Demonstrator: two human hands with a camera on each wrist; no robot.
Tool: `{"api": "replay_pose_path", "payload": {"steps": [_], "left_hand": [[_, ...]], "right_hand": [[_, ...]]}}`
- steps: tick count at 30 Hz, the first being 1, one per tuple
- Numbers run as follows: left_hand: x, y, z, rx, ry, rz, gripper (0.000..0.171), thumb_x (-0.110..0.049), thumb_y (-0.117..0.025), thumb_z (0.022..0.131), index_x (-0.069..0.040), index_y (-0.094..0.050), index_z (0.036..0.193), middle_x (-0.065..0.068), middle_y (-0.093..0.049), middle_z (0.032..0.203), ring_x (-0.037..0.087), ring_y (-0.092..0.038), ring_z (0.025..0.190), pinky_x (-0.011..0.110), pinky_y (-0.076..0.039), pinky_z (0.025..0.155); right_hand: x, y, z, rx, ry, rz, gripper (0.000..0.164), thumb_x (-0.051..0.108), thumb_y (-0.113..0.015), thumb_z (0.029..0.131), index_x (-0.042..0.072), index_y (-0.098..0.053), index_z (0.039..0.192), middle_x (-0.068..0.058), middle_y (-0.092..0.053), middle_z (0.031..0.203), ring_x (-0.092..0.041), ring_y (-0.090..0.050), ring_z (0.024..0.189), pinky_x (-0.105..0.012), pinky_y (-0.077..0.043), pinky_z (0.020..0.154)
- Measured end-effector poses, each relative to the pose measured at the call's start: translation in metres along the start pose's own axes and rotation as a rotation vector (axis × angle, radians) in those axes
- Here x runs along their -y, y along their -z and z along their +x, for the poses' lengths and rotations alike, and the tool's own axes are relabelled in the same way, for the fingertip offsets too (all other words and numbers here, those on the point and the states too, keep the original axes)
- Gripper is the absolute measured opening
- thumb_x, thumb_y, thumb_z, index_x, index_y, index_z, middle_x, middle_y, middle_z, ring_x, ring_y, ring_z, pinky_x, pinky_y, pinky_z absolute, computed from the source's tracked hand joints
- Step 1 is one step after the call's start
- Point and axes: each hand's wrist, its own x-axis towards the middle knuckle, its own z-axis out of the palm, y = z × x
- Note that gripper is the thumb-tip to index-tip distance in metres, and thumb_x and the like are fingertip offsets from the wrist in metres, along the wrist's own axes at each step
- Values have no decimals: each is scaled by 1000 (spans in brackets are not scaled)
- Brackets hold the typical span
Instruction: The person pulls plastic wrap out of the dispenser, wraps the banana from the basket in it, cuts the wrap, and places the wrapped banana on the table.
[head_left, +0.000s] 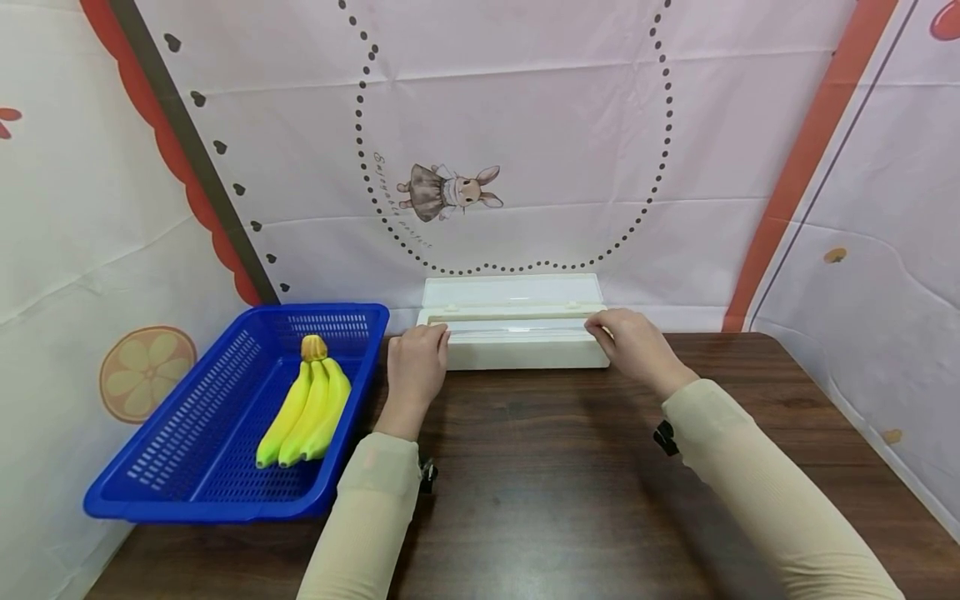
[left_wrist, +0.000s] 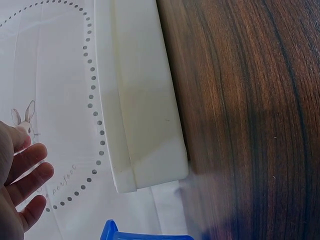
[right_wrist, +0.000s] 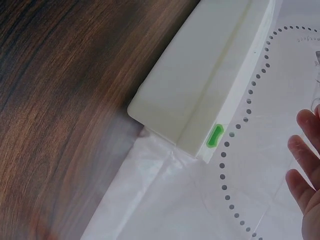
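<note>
A long white cling film dispenser (head_left: 525, 357) lies on the table by the back wall, its lid (head_left: 513, 290) raised behind it. Clear cling film (head_left: 517, 328) stretches shiny across its top between both hands. My left hand (head_left: 415, 367) pinches the film at the left end, thumb against fingertips. At the right end my right hand (head_left: 633, 343) pinches it the same way. In the left wrist view the dispenser's front (left_wrist: 145, 110) shows beside the fingers. A green tab (right_wrist: 215, 136) marks its end in the right wrist view.
A blue plastic basket (head_left: 168, 450) stands left of the left arm, with a bunch of yellow bananas (head_left: 315, 408) in it. The dark wood table (head_left: 525, 500) runs up to a printed cloth (head_left: 517, 125) hung at the back and sides.
</note>
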Motion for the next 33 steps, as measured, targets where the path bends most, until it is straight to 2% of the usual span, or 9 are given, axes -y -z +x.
{"api": "replay_pose_path", "payload": {"steps": [6, 15, 23, 33], "left_hand": [[0, 1, 0, -15, -1, -12, 14, -20, -63, 91, -10, -72, 93, 8, -72, 85, 28, -66, 76, 44, -47, 67], [0, -1, -1, -18, 4, -40, 17, -22, -58, 94, -9, -68, 91, 9, -70, 86, 29, -65, 80, 44, -46, 68], [-1, 0, -2, -5, 8, -47, 13, -18, -60, 92, -7, -65, 88, 11, -68, 86, 30, -63, 81, 45, -47, 68], [-2, 3, -3, 29, 20, -77, 14, -18, -57, 94, -6, -64, 90, 12, -67, 87, 30, -62, 84, 44, -49, 71]], "right_hand": [[0, 1, -1, -5, -9, 9, 16, 13, -56, 95, 4, -66, 104, -12, -69, 101, -27, -65, 91, -43, -51, 81], [0, 3, -3, -27, -1, 37, 15, 14, -55, 96, 6, -66, 103, -10, -69, 99, -24, -65, 87, -41, -51, 76], [1, 4, -3, -12, -12, 37, 18, 15, -54, 96, 5, -66, 104, -10, -70, 99, -25, -66, 88, -43, -51, 78], [1, 5, -4, -36, 29, 29, 16, 13, -54, 96, 4, -67, 101, -9, -71, 93, -23, -66, 82, -42, -51, 75]]}}
